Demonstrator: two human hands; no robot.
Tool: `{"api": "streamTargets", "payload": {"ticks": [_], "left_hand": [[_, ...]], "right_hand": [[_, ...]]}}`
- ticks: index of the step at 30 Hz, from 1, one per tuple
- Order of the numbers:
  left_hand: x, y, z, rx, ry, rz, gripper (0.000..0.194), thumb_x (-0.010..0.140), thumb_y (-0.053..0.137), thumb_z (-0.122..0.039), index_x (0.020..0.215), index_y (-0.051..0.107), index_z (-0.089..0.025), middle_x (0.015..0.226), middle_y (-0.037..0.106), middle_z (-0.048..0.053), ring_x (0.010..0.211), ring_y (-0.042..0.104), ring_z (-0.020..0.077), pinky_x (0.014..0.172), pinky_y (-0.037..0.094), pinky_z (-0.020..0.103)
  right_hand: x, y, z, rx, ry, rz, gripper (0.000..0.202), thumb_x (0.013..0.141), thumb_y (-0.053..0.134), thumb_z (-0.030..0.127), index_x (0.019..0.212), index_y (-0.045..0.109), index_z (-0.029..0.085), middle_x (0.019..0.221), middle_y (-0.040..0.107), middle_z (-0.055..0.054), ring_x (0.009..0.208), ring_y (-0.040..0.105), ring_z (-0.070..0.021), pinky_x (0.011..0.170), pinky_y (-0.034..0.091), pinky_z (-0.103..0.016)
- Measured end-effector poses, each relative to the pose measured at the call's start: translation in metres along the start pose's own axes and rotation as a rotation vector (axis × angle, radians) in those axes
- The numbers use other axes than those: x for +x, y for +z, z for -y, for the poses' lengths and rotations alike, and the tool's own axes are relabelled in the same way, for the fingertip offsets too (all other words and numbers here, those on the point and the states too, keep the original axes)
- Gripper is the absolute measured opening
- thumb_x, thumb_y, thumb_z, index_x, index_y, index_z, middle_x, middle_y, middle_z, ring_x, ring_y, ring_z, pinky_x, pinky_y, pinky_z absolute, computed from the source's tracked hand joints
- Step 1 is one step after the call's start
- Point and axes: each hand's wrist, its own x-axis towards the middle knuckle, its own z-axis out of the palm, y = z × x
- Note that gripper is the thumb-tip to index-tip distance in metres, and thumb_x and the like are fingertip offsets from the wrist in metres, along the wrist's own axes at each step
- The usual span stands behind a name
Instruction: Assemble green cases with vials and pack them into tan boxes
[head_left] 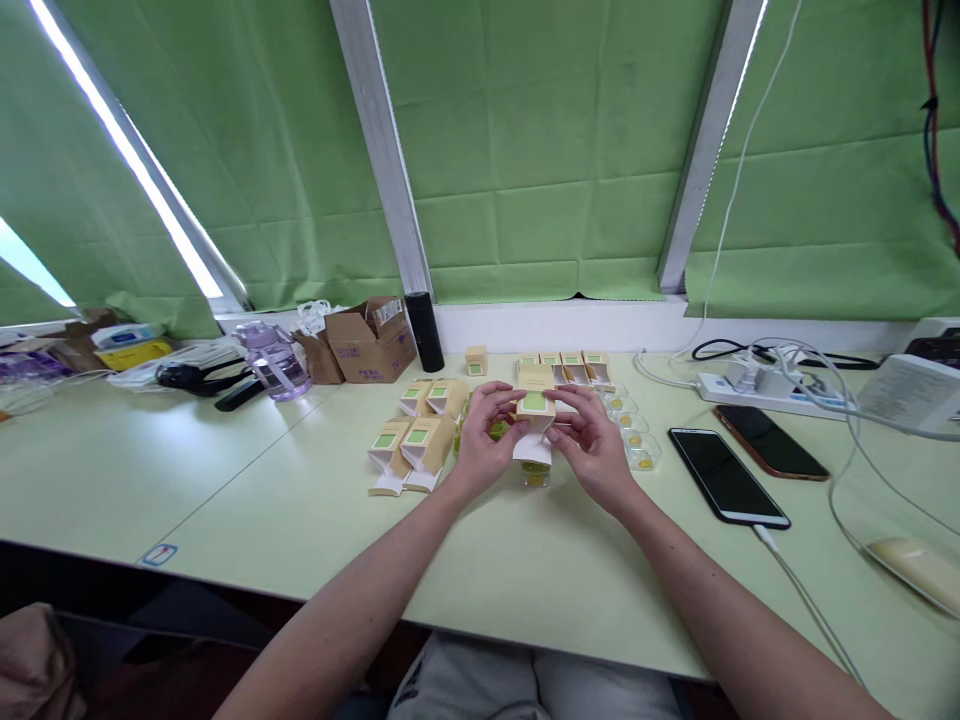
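At a pale table (300, 520), we hold a small box (535, 418) between our left hand (486, 442) and right hand (598, 446), fingers on both sides. It shows a green square (535, 401); its white flap (532, 450) hangs open toward us. Four open boxes (427, 436) lie to our left, a row of boxes (574, 364) and a lone box (475, 361) farther back. Clear cups (634, 440) sit beside our right hand. Farther right: two phones (727, 475), a power strip (784, 402), a mouse (916, 570). Farther left: a bottle (276, 362) and a carton (371, 350). Green blinds (547, 150) hang behind.
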Motion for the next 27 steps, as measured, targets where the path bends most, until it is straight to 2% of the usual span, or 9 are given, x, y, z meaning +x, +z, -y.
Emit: {"api": "streamTargets", "payload": {"ticks": [6, 17, 22, 24, 27], "left_hand": [[-0.002, 0.002, 0.002, 0.029, 0.007, 0.005, 0.032, 0.092, 0.076, -0.027, 0.123, 0.072, -0.024, 0.132, 0.051, 0.011, 0.105, 0.066, 0.0186, 0.094, 0.059, 0.036], [-0.003, 0.002, 0.001, 0.092, 0.043, 0.012, 0.032, 0.092, 0.076, -0.028, 0.123, 0.07, -0.023, 0.131, 0.051, 0.012, 0.113, 0.063, 0.0228, 0.095, 0.056, 0.038], [-0.002, -0.003, -0.009, 0.101, 0.058, 0.108, 0.043, 0.098, 0.067, -0.044, 0.136, 0.064, -0.025, 0.139, 0.048, 0.014, 0.122, 0.057, 0.0269, 0.106, 0.053, 0.045], [-0.002, -0.006, -0.011, 0.098, 0.067, 0.189, 0.055, 0.099, 0.062, -0.055, 0.147, 0.058, -0.028, 0.147, 0.043, 0.015, 0.132, 0.051, 0.0306, 0.113, 0.048, 0.05], [-0.001, -0.009, -0.012, 0.103, 0.06, 0.307, 0.082, 0.091, 0.064, -0.071, 0.159, 0.043, -0.032, 0.158, 0.032, 0.015, 0.144, 0.039, 0.0371, 0.12, 0.04, 0.057]], "right_hand": [[-0.001, 0.004, 0.002, -0.031, -0.004, -0.061, 0.033, 0.093, 0.072, 0.037, 0.126, 0.07, 0.034, 0.142, 0.047, -0.007, 0.091, 0.07, -0.015, 0.091, 0.064, -0.04], [0.0, 0.004, -0.009, -0.047, -0.027, -0.095, 0.03, 0.095, 0.069, 0.033, 0.124, 0.073, 0.034, 0.139, 0.05, -0.007, 0.093, 0.07, -0.0145, 0.089, 0.064, -0.037], [0.001, 0.004, -0.007, -0.034, -0.015, -0.114, 0.031, 0.094, 0.07, 0.035, 0.125, 0.072, 0.033, 0.14, 0.05, -0.007, 0.093, 0.07, -0.0143, 0.089, 0.065, -0.037], [0.001, 0.003, -0.004, -0.014, -0.001, -0.132, 0.031, 0.093, 0.071, 0.036, 0.125, 0.072, 0.033, 0.142, 0.05, -0.007, 0.092, 0.071, -0.0143, 0.089, 0.065, -0.038], [0.003, 0.002, -0.001, 0.018, 0.019, -0.16, 0.033, 0.091, 0.074, 0.038, 0.124, 0.072, 0.032, 0.144, 0.05, -0.008, 0.092, 0.073, -0.0157, 0.088, 0.065, -0.038]]}}
